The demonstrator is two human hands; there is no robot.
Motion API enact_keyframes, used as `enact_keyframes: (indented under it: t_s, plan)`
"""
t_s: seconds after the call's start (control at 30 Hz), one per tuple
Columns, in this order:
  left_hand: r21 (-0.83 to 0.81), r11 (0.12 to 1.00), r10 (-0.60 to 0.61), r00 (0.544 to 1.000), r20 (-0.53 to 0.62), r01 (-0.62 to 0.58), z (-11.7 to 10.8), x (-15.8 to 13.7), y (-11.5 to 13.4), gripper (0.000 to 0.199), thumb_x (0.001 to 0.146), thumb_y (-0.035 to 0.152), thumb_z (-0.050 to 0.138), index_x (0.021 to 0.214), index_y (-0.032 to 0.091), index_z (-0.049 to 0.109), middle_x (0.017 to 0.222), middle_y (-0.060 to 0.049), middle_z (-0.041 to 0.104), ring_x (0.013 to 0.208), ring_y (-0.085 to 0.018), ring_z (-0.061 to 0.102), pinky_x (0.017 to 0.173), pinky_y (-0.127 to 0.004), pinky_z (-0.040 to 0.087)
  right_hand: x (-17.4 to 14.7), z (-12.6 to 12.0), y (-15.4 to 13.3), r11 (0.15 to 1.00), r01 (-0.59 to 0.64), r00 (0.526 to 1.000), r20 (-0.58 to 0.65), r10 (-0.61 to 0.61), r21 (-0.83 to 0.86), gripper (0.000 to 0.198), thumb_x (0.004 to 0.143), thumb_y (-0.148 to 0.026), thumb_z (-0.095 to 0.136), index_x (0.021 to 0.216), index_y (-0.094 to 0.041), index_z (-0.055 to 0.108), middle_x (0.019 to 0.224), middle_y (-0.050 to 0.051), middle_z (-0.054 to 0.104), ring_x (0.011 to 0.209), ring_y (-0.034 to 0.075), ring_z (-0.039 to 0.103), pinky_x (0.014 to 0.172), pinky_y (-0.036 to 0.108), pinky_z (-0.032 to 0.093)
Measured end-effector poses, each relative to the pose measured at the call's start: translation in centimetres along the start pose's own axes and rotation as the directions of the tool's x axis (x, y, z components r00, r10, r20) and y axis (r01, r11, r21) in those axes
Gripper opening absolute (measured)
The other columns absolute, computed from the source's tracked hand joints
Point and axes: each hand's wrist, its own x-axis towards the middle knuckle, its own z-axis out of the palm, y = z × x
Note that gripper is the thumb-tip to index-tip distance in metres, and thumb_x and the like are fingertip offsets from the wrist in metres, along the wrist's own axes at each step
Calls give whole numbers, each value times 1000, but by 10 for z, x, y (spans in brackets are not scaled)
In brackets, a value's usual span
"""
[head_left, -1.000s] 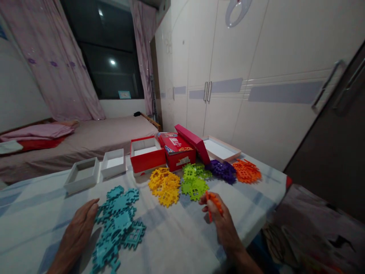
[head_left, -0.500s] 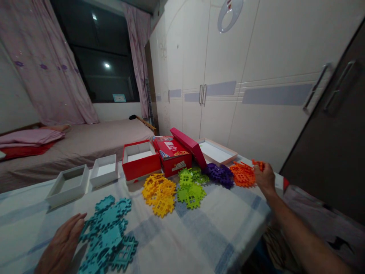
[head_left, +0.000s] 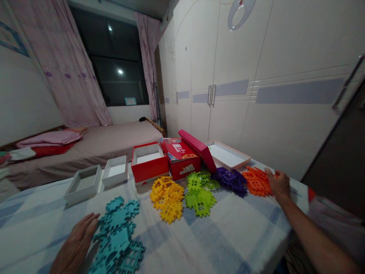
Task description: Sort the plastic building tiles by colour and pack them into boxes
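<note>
My left hand (head_left: 76, 241) rests open, fingers stretched out, along the left side of a teal pile of interlocking plastic building pieces (head_left: 119, 238). Over at the far right, my right hand (head_left: 279, 184) is closed at the right edge of the orange building pieces (head_left: 258, 182). A bit of orange shows between its bent fingers; most of that piece is hidden. Purple pieces (head_left: 231, 180) lie left of the orange ones. Lime green pieces (head_left: 201, 198) and yellow pieces (head_left: 167, 199) make further heaps toward the middle of the table.
Behind the heaps stand a red box with white inside (head_left: 149, 167), a closed red box (head_left: 184, 167) and a pink-red lid (head_left: 198, 148) leaning on it. Two white trays (head_left: 82, 194) sit at left, a shallow lid (head_left: 242, 161) at back right. A checked cloth (head_left: 228, 236) covers the table.
My right hand has lowered toward the orange pile, where it was lifting orange pieces before. The view has swung slightly left. My left hand stays beside the teal pile.
</note>
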Motion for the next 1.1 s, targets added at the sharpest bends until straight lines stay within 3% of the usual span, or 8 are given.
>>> enact_keyframes:
  t_s: [0.23,0.43,0.67,0.8,0.97,1.1]
  plan:
    - [157,976,153,988,-3,-151,0,1,-5,39,84,40,35,101,23,65,111,-4,69,108,-20,63,94,-34,51,-4,-2,-9,994,-102,992,66,103,-30,74,67,-66,46,109,-7,58,109,23,58,103,35,53,90,48,41]
    - [239,906,354,935,25,-349,3,1,-20,37,83,31,36,105,21,65,115,-7,67,113,-21,60,96,-33,49,-4,0,-4,998,-39,994,97,44,-54,74,68,-68,46,109,-8,59,107,23,59,103,38,54,88,49,43]
    - [225,954,201,980,14,-199,2,0,-8,39,88,35,34,106,22,66,114,-6,68,108,-19,63,92,-32,52,-3,5,-1,988,22,981,193,7,-150,69,67,-64,50,110,-12,60,107,20,60,97,34,57,80,46,45]
    - [201,946,253,967,33,-255,2,0,-11,41,87,36,32,105,23,66,118,-6,66,114,-21,59,96,-35,50,-5,6,0,972,88,973,230,-36,-219,59,72,-56,48,111,-14,60,106,17,60,95,32,57,79,43,44]
    - [189,964,178,982,61,-186,0,1,-14,38,86,37,35,104,23,65,116,-5,67,111,-21,61,95,-34,51,-8,5,1,977,102,982,177,-68,-186,48,71,-49,49,104,-17,63,97,13,62,84,26,56,74,37,44]
    - [162,944,280,958,67,-287,5,2,-34,42,85,38,30,105,25,65,118,-5,65,117,-23,57,98,-40,48,-8,4,0,990,91,991,111,-79,-106,44,71,-47,46,96,-16,65,89,11,62,77,24,54,73,36,42]
